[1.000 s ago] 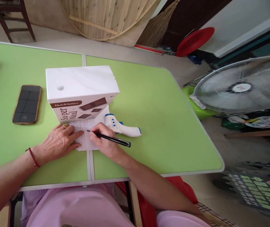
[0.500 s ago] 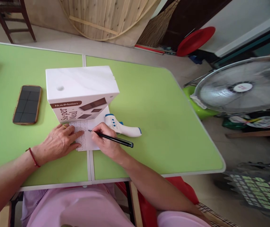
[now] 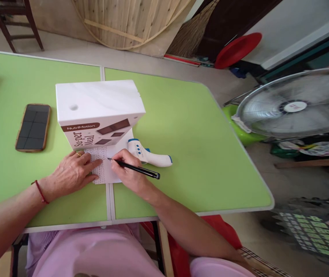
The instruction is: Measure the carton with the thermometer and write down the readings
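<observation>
My right hand (image 3: 130,171) grips a black pen (image 3: 137,168), its tip on or close to a white sheet of paper (image 3: 111,175). Rows of small handwriting cover the left part of the sheet. Fingers spread, my left hand (image 3: 73,171) lies flat across the sheet's left edge. A white NutriMotion box (image 3: 98,100) stands just beyond both hands and hides the far part of the paper. Beside my right hand lies a white and blue infrared thermometer (image 3: 150,154), partly covered by that hand.
On the green folding table (image 3: 187,154), a phone (image 3: 33,127) in a brown case lies left of the box. A standing fan (image 3: 295,105) is past the right edge. A wooden chair (image 3: 16,21) and a red round basin (image 3: 238,50) are on the far side.
The pen's rear end has shifted slightly left, toward my right hand. My left hand, the box and the thermometer stay in place.
</observation>
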`<action>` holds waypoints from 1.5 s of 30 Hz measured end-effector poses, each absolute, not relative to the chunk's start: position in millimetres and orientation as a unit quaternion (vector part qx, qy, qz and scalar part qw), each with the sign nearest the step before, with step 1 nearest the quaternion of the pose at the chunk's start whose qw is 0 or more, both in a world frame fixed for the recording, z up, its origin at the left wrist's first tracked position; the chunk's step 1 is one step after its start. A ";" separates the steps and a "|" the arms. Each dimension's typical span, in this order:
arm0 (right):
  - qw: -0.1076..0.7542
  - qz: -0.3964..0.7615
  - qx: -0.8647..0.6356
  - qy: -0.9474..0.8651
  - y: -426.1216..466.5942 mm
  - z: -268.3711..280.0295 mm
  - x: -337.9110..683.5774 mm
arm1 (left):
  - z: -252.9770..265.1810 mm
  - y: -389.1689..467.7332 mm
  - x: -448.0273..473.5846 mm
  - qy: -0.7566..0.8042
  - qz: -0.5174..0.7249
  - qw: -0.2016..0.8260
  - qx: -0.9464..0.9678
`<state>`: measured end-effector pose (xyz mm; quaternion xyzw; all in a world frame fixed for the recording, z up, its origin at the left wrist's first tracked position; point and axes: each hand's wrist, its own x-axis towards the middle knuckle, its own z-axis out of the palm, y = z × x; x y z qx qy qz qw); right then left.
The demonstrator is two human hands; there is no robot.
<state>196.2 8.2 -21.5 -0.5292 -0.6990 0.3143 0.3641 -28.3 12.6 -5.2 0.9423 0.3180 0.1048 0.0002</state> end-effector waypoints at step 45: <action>0.406 0.262 -0.496 -0.721 0.1 -3.2 199.3 | -3.2 11.4 -27.5 0.330 0.068 0.022 0.941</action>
